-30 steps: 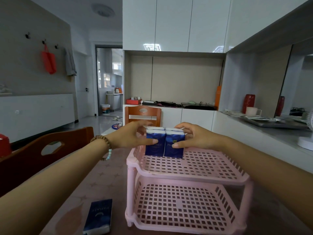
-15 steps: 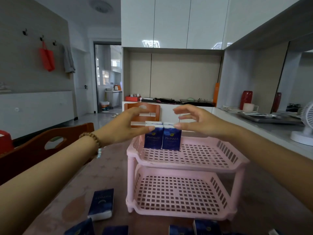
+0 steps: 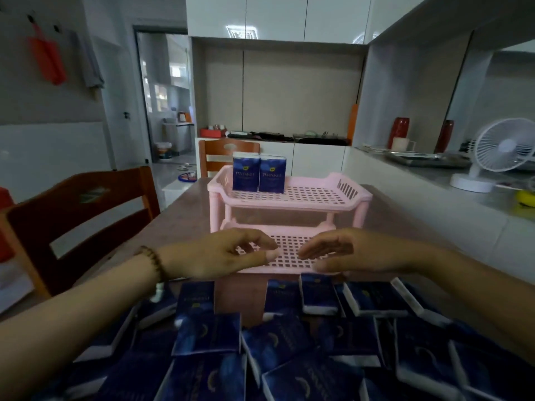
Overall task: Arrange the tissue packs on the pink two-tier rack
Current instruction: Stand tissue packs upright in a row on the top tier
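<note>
Brown table (image 3: 185,218), white cupboards behind it, and both hands hanging over its near half. Neither grasps anything. The left hand (image 3: 220,253) and the right hand (image 3: 347,250) float side by side with fingers relaxed and fingertips nearly meeting. They are just in front of the pink two-tier rack (image 3: 318,203), level with its lower tier (image 3: 289,244). That tier looks bare, as far as I can see past the hands.

On the top tier (image 3: 312,192) two upright packs (image 3: 245,175) stand touching one another at the back left corner, labels facing this way. The rest of that shelf is unfilled. Below the wrists, many loose packs (image 3: 208,334) lie flat and overlapping in a scattered heap across the near table.

I'd call the job barely begun: two packs placed, a whole pile to go, and both hands free for the next ones. A wooden chair (image 3: 78,209) stands to the left, and a white fan (image 3: 503,149) sits on the counter to the right.
</note>
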A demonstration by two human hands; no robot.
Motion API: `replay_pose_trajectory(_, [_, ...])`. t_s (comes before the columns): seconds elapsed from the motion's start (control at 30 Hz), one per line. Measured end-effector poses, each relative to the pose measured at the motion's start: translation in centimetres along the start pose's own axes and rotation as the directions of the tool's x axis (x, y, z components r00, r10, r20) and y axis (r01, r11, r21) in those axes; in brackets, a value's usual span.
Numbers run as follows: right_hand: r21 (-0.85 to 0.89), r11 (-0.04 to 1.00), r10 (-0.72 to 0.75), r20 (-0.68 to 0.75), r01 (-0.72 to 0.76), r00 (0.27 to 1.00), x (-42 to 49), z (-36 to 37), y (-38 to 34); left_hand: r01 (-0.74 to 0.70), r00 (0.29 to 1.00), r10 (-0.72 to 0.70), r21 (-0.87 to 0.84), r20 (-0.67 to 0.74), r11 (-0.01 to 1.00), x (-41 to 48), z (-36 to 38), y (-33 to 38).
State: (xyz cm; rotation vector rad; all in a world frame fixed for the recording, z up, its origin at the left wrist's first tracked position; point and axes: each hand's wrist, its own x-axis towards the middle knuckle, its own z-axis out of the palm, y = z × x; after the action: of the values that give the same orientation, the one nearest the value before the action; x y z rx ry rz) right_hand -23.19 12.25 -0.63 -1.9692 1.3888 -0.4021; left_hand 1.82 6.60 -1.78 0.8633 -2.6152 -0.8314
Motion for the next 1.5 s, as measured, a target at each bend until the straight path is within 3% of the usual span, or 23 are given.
replay_pose_trajectory(0.2, [-0.18, 0.975, 0.119, -0.074, -0.13, 0.99, 0.5, 1.3, 4.0, 0.086, 0.992, -0.095, 0.112, 0.08, 0.99, 2.6, 3.4, -1.5])
replay_pose_trajectory(0.47, [-0.161, 0.966, 0.19, -0.09, -0.202, 0.978, 1.9, 2.2, 5.9, 0.071, 0.977, -0.094, 0.124, 0.193, 0.99, 3.8, 4.9, -3.4])
replay_pose_trajectory(0.8, [-0.088, 0.987, 0.127, -0.083, -0.134, 0.988, 2.3, 2.8, 6.0, -0.018, 0.998, 0.013, 0.097, 0.059, 0.995, 4.2, 4.8, -4.0])
replay_pose_trajectory(0.93, [-0.067, 0.997, 0.021, -0.21, -0.036, 0.978, 1.9, 3.2, 5.2, -0.077, 0.992, 0.094, 0.176, -0.09, 0.981, 4.1, 3.6, -3.6])
replay_pose_trajectory(1.03, [-0.046, 0.995, -0.099, -0.297, 0.089, 0.95, 1.3, 2.8, 3.1, -0.096, 0.987, 0.108, 0.098, -0.119, 0.99, 3.3, 1.4, -1.6])
replay_pose_trajectory(1.27, [-0.097, 0.947, -0.318, -0.416, 0.306, 0.852, -0.6, -1.8, -4.1, -0.197, 0.958, 0.212, 0.093, -0.194, 0.976, -0.3, -5.9, 3.7])
replay_pose_trajectory(1.5, [-0.225, 0.922, -0.387, -0.493, 0.315, 0.779, 2.6, -6.9, -8.2, -0.139, 0.914, 0.198, 0.185, -0.354, 0.973, 1.4, -11.9, 4.5])
